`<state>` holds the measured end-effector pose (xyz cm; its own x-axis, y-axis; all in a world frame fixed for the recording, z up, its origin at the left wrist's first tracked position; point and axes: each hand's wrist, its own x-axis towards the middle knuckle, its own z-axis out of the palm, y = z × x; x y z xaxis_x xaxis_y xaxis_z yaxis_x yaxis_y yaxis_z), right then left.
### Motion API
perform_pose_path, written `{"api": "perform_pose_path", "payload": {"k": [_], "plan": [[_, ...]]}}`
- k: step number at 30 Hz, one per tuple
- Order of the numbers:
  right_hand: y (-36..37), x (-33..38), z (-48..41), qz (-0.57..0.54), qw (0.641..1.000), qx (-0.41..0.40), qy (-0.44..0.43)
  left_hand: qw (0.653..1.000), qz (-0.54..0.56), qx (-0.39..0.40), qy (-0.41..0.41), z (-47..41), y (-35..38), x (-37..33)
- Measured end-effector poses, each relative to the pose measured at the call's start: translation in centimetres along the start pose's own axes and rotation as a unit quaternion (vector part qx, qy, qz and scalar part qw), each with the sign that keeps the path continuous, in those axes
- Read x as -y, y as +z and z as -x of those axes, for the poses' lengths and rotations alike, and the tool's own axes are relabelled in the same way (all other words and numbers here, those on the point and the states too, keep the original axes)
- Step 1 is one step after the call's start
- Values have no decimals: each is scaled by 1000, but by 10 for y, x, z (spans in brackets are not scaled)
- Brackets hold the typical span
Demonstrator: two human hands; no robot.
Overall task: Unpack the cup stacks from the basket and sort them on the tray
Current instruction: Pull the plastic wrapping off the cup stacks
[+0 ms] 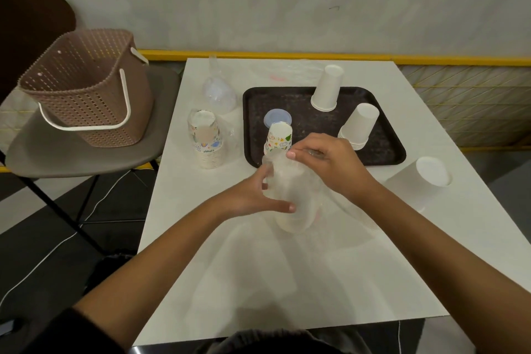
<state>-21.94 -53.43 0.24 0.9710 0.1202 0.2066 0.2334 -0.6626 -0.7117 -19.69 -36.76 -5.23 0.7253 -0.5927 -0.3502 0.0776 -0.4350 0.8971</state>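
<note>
My left hand [253, 195] grips the side of a clear plastic cup stack [290, 204] wrapped in a thin plastic sleeve, upside down on the white table [258, 282]. My right hand [330, 164] pinches the sleeve at the stack's top. Just behind, the black tray [301, 121] holds a printed paper cup [278, 138], a bluish lid [277, 118] and two white cup stacks [327, 87] [359, 126], all upside down. The brown basket [86, 86] sits tilted on a chair at the left.
A wrapped printed cup stack [205, 141] and a clear cup stack in plastic [218, 89] stand left of the tray. A white cup stack [422, 181] lies on its side at the table's right edge. The grey chair [86, 152] is beside the table.
</note>
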Motion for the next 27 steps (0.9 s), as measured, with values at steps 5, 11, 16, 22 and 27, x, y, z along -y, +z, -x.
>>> {"api": "perform_pose_path", "payload": {"k": [5, 11, 16, 22, 27], "plan": [[-5, 17, -2, -48, 998, -43, -13, 996, 56, -33, 68, -10, 15, 1], [-15, 36, -8, -74, 996, -57, -6, 995, 68, -56, 39, -9, 15, 4], [-17, 45, -10, -63, 997, -48, -6, 997, 50, -55, 37, -7, 21, 8], [-23, 52, -16, -72, 994, -75, -20, 989, 73, -92, 87, -17, 21, -6], [-31, 49, -17, -55, 994, -93, -5, 988, 65, -96, 98, -22, 21, -15]]}}
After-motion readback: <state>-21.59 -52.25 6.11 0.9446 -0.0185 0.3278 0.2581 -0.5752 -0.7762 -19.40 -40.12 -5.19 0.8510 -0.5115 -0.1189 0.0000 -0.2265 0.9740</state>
